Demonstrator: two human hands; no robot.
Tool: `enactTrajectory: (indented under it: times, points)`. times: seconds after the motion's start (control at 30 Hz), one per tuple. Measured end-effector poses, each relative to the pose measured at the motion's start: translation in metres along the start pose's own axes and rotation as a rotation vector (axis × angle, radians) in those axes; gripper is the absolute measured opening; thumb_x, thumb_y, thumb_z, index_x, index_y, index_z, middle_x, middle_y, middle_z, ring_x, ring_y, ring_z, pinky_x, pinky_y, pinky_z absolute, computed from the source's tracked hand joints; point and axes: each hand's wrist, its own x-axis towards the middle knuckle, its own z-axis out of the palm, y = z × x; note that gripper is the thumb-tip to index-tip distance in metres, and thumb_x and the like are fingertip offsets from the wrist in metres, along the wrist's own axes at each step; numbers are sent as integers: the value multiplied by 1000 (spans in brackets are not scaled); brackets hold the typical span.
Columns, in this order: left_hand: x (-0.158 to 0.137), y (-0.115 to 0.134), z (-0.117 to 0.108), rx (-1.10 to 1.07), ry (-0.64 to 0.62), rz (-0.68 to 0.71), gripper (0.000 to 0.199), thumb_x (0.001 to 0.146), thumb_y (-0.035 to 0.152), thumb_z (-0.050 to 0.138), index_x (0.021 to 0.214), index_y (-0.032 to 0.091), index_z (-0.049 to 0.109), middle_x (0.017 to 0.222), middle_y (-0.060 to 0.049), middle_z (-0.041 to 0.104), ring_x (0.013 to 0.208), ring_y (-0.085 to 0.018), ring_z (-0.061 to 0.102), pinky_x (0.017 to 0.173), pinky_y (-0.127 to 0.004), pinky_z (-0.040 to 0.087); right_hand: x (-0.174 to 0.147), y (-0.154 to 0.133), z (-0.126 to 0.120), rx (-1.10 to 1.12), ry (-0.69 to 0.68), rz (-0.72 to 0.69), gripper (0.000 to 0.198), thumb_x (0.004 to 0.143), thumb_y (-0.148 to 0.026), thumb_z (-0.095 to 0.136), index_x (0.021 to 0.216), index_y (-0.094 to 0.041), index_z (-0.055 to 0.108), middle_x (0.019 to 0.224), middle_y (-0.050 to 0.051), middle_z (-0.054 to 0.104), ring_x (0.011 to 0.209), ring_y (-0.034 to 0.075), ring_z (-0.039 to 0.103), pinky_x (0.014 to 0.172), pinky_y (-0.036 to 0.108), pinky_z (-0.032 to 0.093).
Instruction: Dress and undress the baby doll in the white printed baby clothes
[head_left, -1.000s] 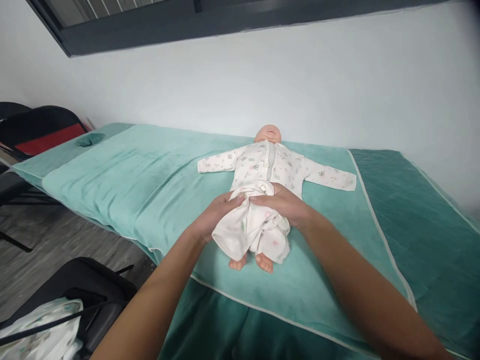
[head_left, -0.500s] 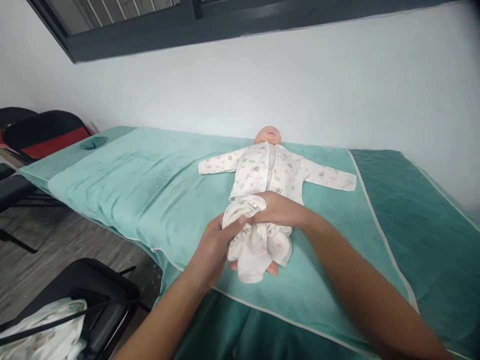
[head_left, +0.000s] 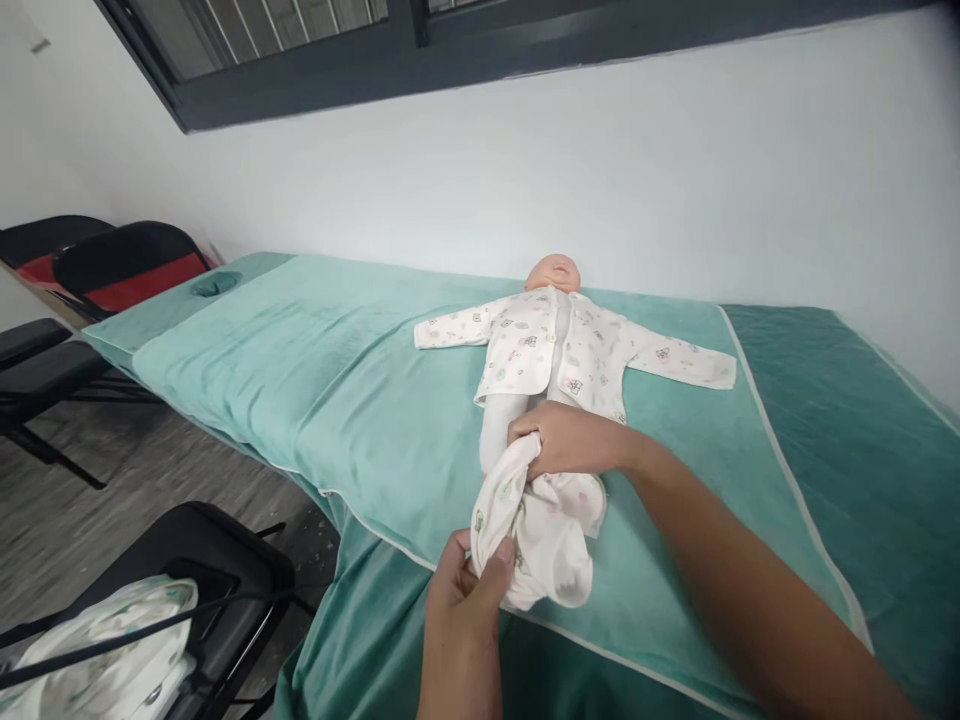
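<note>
A baby doll (head_left: 553, 272) lies on its back on the green-covered bed, its arms spread in a white printed jacket (head_left: 517, 350) that parts at the front. Pale cloth legs (head_left: 498, 425) show below the jacket hem. White printed baby trousers (head_left: 551, 545) are bunched over the lower legs, and the feet are hidden. My left hand (head_left: 469, 590) pinches the trousers' near left edge between thumb and fingers. My right hand (head_left: 562, 440) is closed at their upper edge, between the doll's legs; its fingertips are partly hidden in the cloth.
The padded bed (head_left: 360, 380) stretches left and right against a white wall (head_left: 637, 180), below a dark window frame (head_left: 510, 50). A black chair (head_left: 232, 560) with printed cloth (head_left: 112, 640) on it stands at lower left. Folding chairs (head_left: 135, 265) stand at far left.
My left hand has moved down towards me, pulling the trousers' edge away from my right hand. More of the doll's legs shows. The whole view has shifted slightly.
</note>
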Motion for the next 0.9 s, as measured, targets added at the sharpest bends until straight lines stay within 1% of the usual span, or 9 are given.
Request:
enactTrajectory:
  times: [0.1,0.23,0.33,0.43,0.53,0.67,0.77,0.83,0.9]
  points:
    - [7,-3,-13,14,31,37,44,55,47,90,76,16,65,62,-1,66,55,-12,53,57,-24,40,-1,-3,1,-103,-61,0,29,72,-39,71,60,-20,53,62,-2,55,59,12,46,53,28,31]
    - [18,6,-23,-3,56,65,40,58,42,88,77,16,65,62,1,64,56,-11,53,59,-23,40,-3,-6,2,-147,-66,26,45,76,-50,69,55,-20,43,55,-3,45,54,11,38,50,29,26]
    - [24,11,-23,10,23,14,38,63,43,86,82,15,66,68,0,64,62,-13,56,63,-25,43,-3,-7,3,-131,-63,33,45,77,-51,68,54,-20,44,55,-2,47,54,11,39,50,30,24]
    - [26,11,-18,59,-9,-37,40,65,45,83,85,15,67,73,-2,66,66,-15,58,63,-26,42,-3,-6,4,-111,-43,44,43,76,-50,69,54,-20,48,56,-1,49,54,12,39,49,30,25]
    - [28,9,-14,125,-22,-20,43,65,51,82,82,15,66,73,-2,65,66,-15,55,61,-25,39,-2,-5,4,-124,-50,56,42,76,-51,69,56,-20,49,57,-2,50,55,11,39,50,29,26]
    - [26,13,-9,166,-70,11,46,66,57,80,80,17,64,71,-1,63,66,-14,52,61,-25,36,-2,-4,1,-78,-42,55,34,78,-52,69,67,-21,62,69,-1,64,64,16,53,56,29,35]
    - [25,21,-4,171,-147,34,40,75,55,75,83,18,62,72,0,61,68,-14,51,64,-25,38,-3,-1,-1,29,-37,29,29,81,-50,68,82,-22,72,87,0,73,80,22,64,66,31,44]
    - [28,25,-3,197,-184,77,38,80,54,71,87,18,62,77,-1,61,70,-13,51,65,-25,39,-3,0,-2,122,-22,-2,29,83,-49,67,92,-22,74,97,2,75,90,25,67,73,32,47]
    - [38,27,-3,218,-196,136,40,80,55,71,92,18,62,81,-1,62,73,-14,52,68,-25,42,-3,2,-2,207,-12,-17,30,84,-48,68,97,-22,75,103,3,76,97,26,68,79,33,49]
